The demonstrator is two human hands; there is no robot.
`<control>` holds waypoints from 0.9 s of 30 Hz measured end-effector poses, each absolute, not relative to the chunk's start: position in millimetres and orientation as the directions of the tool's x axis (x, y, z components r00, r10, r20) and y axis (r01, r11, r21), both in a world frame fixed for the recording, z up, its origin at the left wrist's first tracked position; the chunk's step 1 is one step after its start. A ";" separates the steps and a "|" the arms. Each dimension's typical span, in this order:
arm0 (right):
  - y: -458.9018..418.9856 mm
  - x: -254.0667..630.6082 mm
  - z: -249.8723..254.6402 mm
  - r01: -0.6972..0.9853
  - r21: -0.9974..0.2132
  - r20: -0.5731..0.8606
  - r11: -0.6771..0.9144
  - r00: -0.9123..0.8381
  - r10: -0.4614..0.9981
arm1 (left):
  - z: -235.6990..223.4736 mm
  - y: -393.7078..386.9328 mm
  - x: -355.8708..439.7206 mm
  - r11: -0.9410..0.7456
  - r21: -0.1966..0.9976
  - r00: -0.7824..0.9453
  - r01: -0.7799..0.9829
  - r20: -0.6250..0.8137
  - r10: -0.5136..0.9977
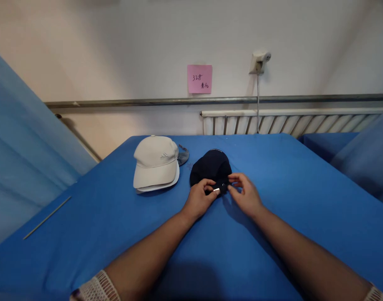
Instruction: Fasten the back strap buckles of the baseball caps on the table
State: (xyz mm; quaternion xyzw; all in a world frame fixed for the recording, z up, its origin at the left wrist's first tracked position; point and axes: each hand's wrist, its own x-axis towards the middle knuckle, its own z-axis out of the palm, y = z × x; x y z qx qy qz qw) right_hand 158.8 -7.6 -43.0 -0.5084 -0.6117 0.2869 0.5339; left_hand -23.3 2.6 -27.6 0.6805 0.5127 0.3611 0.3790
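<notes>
A black cap (208,165) lies on the blue-covered table with its back strap toward me. My left hand (200,196) pinches the near edge of the cap at the strap, where a small white label shows by the thumb. At the strap's right side, my right hand (244,192) has thumb and fingertips closed on the dark band. To the left stand stacked light caps; the top one is a beige cap (155,154) with a small striped logo, its brim toward me. Behind that stack, part of a grey cap (183,156) shows.
A thin stick (47,218) lies at the table's left edge. Behind the table (141,251) are a metal rail (147,102), a radiator (288,121), a pink note (199,79) and a socket with a cord (259,63). Blue curtains (16,146) hang at both sides.
</notes>
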 end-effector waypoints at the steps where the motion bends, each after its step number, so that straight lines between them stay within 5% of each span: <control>1: -6.5 160.9 -44.3 0.181 -0.963 0.235 0.200 0.198 0.952 | -26.6 2.8 -24.7 -0.164 0.900 0.210 0.405 0.083 0.974; 3: -6.9 163.8 -45.1 -0.116 -0.992 -0.074 -0.048 0.234 0.969 | -24.3 3.7 -27.7 -0.124 0.922 0.206 0.366 0.049 0.977; 7: -16.9 158.5 -42.5 -0.434 -0.786 -0.420 -0.442 -0.151 0.895 | -19.0 5.8 -33.0 -0.061 0.956 0.215 0.287 -0.002 0.977; 12: -21.4 146.5 -44.3 -0.626 -0.630 -0.386 -0.460 -0.262 0.884 | -14.9 4.9 -33.6 -0.047 0.962 0.239 0.270 -0.020 0.971; 21: -18.3 145.8 -36.6 -0.605 -0.753 -0.173 -0.258 -0.196 0.965 | -15.0 4.5 -32.5 -0.072 0.964 0.242 0.256 0.009 0.970; 27: -20.8 141.8 -38.2 -0.551 -0.797 -0.158 -0.248 -0.205 0.966 | -10.6 0.3 -29.3 -0.093 0.959 0.205 0.267 0.038 0.978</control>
